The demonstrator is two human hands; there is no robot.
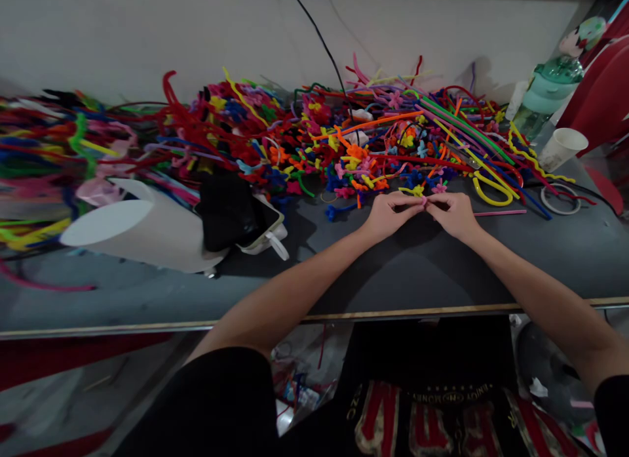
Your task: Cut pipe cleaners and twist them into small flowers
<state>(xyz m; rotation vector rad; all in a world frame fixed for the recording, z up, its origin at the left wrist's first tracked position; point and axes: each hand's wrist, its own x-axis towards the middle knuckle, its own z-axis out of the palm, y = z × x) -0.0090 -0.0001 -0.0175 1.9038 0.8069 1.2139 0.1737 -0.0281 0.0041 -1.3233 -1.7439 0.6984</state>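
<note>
Between my two hands, just above the dark table (393, 273), is a small pink pipe cleaner piece (424, 201). My left hand (390, 214) pinches it from the left with thumb and forefinger. From the other side my right hand (455, 213) grips it in the same way, fingertips nearly meeting. The fingers cover most of the piece, so its full shape is hidden. A straight pink pipe cleaner (501, 213) lies to the right of my right hand. Small flower shapes of bent pipe cleaner, such as a blue one (339, 212), lie just beyond my hands.
A heap of coloured pipe cleaners (295, 129) runs along the wall. Scissors with yellow handles (491, 189) lie at right, near a paper cup (563, 149) and a green bottle (545, 93). At left are a white curved holder (142, 227) and a black phone-like object (228, 211).
</note>
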